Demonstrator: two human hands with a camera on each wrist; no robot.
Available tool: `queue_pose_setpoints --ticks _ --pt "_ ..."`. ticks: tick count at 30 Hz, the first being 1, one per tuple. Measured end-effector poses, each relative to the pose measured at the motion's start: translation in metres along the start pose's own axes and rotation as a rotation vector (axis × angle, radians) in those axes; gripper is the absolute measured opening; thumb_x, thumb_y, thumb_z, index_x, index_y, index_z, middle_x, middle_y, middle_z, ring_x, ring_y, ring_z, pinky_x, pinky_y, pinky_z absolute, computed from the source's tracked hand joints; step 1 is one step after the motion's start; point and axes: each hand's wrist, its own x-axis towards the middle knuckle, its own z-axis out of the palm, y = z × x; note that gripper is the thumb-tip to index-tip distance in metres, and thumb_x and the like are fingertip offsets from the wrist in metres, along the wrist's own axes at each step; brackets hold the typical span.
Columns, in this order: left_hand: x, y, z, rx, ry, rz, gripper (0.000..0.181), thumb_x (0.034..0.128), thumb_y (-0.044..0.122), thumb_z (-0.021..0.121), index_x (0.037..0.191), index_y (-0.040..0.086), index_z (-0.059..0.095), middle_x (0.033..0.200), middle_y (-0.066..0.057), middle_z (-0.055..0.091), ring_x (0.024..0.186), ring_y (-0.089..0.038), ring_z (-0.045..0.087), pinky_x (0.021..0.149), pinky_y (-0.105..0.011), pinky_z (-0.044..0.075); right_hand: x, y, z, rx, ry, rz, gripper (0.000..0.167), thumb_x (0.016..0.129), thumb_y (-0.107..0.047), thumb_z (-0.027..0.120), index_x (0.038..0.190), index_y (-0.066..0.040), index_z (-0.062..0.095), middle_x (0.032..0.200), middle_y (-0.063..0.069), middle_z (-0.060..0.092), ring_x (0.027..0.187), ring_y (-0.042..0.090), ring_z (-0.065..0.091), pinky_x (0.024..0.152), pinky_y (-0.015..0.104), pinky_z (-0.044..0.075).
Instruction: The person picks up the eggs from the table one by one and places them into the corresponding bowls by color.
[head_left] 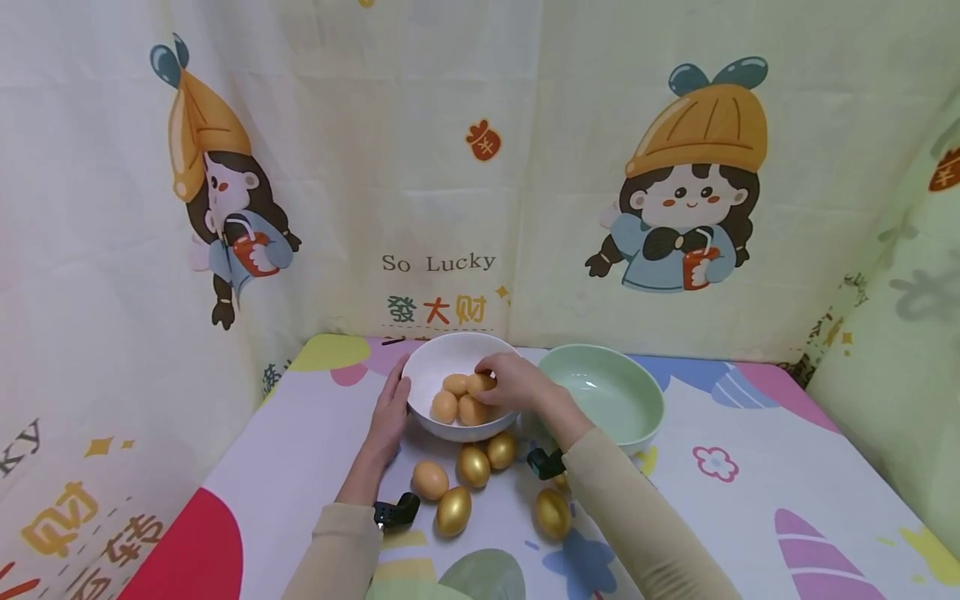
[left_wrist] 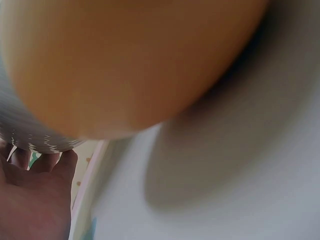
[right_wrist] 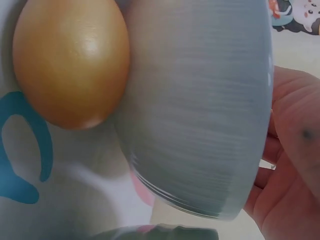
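Observation:
A white bowl [head_left: 427, 367] with a grey ribbed outside stands at the table's far side, with several brown eggs [head_left: 444, 407] inside. My left hand [head_left: 388, 417] rests along the bowl's left outer side, its fingers fairly straight against the wall. My right hand [head_left: 517, 382] reaches over the right rim and pinches a brown egg [head_left: 481, 385] among the others. The right wrist view shows the right hand [right_wrist: 292, 150] beyond the bowl's rim, fingertips hidden. In the left wrist view, the fingers of the left hand [left_wrist: 37, 200] touch the bowl's outside, behind a large blurred brown egg [left_wrist: 125, 65].
Several golden eggs [head_left: 453, 512] and one brown egg [head_left: 431, 481] lie on the patterned tablecloth in front of the bowl. A light green bowl [head_left: 645, 400] stands to the right, partly behind the right forearm. A printed curtain [head_left: 555, 167] hangs along the table's back edge.

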Motion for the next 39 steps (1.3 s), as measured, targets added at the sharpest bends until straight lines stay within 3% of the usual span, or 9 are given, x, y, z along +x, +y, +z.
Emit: queue_pose_setpoints --ticks 6,13,16,21,26,29,34,39 --pt "0.001 0.001 -0.001 -0.009 0.007 -0.022 0.054 0.1108 0.035 0.034 0.162 0.022 0.024 0.165 -0.005 0.024 0.149 -0.029 0.026 0.118 -0.050 0.026 0.004 0.000 0.006 -0.022 -0.052 0.052 0.038 0.086 -0.022 0.077 0.120 -0.006 0.071 0.106 0.002 0.068 0.091 0.018 0.058 0.087 0.030 0.053" --pt "0.000 0.000 -0.001 0.001 0.010 -0.026 0.053 0.1108 0.035 0.034 0.162 0.023 0.025 0.165 -0.005 0.024 0.149 -0.029 0.025 0.118 -0.050 0.024 0.009 0.000 0.012 -0.178 -0.031 -0.036 0.034 0.083 -0.024 0.079 0.113 -0.007 0.074 0.100 0.000 0.068 0.087 0.017 0.056 0.079 0.027 0.049" --pt "0.001 0.000 -0.001 -0.004 0.002 -0.022 0.054 0.1108 0.035 0.034 0.162 0.021 0.024 0.165 -0.006 0.024 0.149 -0.030 0.025 0.118 -0.052 0.025 0.009 0.001 0.012 -0.202 -0.039 -0.034 0.029 0.083 -0.024 0.078 0.107 -0.010 0.075 0.092 -0.001 0.063 0.083 0.016 0.054 0.075 0.026 0.046" --pt "0.002 0.006 0.002 -0.012 -0.024 -0.043 0.054 0.1114 0.033 0.033 0.163 0.019 0.021 0.166 -0.006 0.022 0.150 -0.030 0.023 0.117 -0.052 0.026 0.006 0.003 0.010 -0.160 -0.074 0.030 0.016 0.083 -0.024 0.078 0.094 -0.014 0.073 0.075 -0.002 0.055 0.074 0.016 0.051 0.067 0.026 0.043" --pt "0.000 0.005 -0.002 0.002 -0.010 -0.047 0.054 0.1113 0.033 0.033 0.163 0.020 0.022 0.166 -0.005 0.022 0.150 -0.029 0.022 0.118 -0.051 0.025 0.009 0.000 0.012 -0.138 -0.120 0.038 0.011 0.084 -0.023 0.078 0.088 -0.016 0.070 0.069 -0.004 0.052 0.070 0.015 0.050 0.065 0.025 0.041" --pt "0.002 0.000 -0.002 0.007 0.006 -0.041 0.055 0.1108 0.037 0.034 0.162 0.023 0.023 0.166 -0.004 0.022 0.151 -0.029 0.021 0.118 -0.052 0.024 0.011 0.001 0.013 -0.166 -0.126 0.012 0.010 0.084 -0.022 0.077 0.087 -0.016 0.069 0.070 -0.004 0.051 0.069 0.015 0.049 0.064 0.025 0.040" --pt "0.004 -0.001 0.001 0.005 -0.001 -0.030 0.055 0.1105 0.038 0.035 0.162 0.022 0.024 0.165 -0.004 0.024 0.150 -0.029 0.022 0.118 -0.052 0.025 0.006 0.001 0.010 -0.199 -0.144 0.041 0.011 0.088 -0.022 0.075 0.093 -0.015 0.069 0.076 -0.002 0.054 0.073 0.016 0.050 0.068 0.027 0.041" --pt "0.003 -0.001 0.001 0.011 0.017 -0.036 0.055 0.1102 0.039 0.035 0.162 0.023 0.026 0.165 -0.002 0.026 0.149 -0.027 0.024 0.117 -0.051 0.027 0.001 -0.001 0.004 -0.177 -0.143 0.037 0.019 0.089 -0.019 0.074 0.106 -0.010 0.072 0.090 0.002 0.061 0.081 0.018 0.055 0.077 0.030 0.048"
